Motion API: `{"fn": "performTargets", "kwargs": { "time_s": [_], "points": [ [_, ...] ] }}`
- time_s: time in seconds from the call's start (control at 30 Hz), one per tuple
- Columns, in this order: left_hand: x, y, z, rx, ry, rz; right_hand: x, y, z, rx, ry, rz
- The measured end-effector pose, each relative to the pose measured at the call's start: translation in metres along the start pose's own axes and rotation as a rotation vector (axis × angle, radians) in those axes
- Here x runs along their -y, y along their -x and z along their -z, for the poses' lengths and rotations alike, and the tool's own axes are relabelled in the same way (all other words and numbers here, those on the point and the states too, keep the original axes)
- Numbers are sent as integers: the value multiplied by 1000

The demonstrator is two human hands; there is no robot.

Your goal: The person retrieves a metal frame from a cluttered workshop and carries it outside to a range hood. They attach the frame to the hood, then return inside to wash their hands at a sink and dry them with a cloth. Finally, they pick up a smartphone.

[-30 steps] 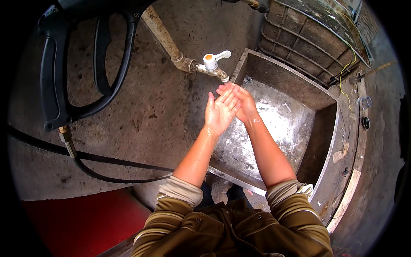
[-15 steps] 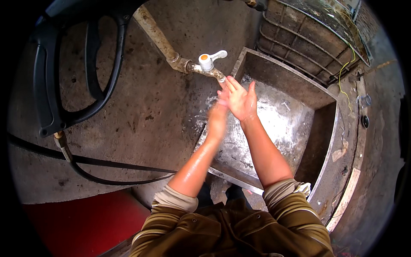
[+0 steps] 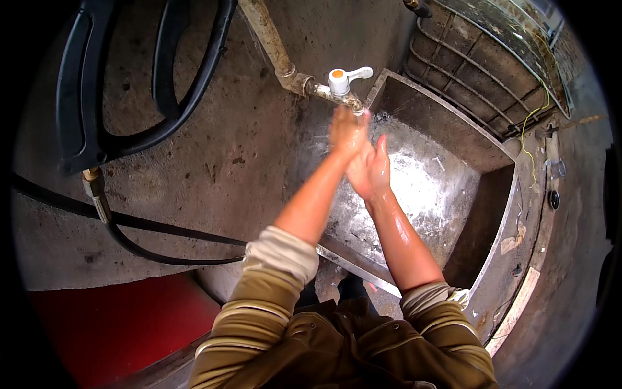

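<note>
Below the spout of a white-handled tap (image 3: 338,83), both my bare, wet hands are together above a metal sink basin (image 3: 447,117). My left hand (image 3: 348,134) lies over the fingers of my right hand, and motion smears its own fingers. My right hand (image 3: 372,172) is open, palm turned up and thumb stretched out; its fingertips are mostly hidden behind the left hand. I see nothing held in the right. Wet shine runs along both forearms, up to the rolled sleeves.
A black spray gun (image 3: 162,97) with a black hose (image 3: 149,230) hangs close at the left. A rusty pipe (image 3: 275,48) feeds the tap. Behind the basin stands a caged container (image 3: 460,71). A red panel (image 3: 123,324) is at the lower left.
My left hand has moved forward, from beside my right wrist to over the right hand's fingers near the spout. The whole view has shifted slightly.
</note>
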State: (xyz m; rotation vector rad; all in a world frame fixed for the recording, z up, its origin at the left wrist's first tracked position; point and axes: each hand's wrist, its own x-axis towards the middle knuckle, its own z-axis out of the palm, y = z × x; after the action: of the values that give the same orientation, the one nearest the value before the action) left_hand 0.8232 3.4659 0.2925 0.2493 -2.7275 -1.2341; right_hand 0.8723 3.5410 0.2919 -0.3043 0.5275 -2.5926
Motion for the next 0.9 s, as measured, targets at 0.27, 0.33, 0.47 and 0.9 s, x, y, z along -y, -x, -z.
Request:
{"fn": "performTargets", "kwargs": {
  "time_s": [0.27,0.33,0.47,0.9],
  "points": [
    [30,18,22,141,941,53,36,2,20,85,-388,-6],
    [18,39,-6,23,1018,-88,28,0,14,38,-460,47],
    [0,41,-13,-151,1078,37,14,5,5,-3,-470,127],
    [-10,43,0,117,1340,242,21,20,11,-32,-454,99]
  ]
}}
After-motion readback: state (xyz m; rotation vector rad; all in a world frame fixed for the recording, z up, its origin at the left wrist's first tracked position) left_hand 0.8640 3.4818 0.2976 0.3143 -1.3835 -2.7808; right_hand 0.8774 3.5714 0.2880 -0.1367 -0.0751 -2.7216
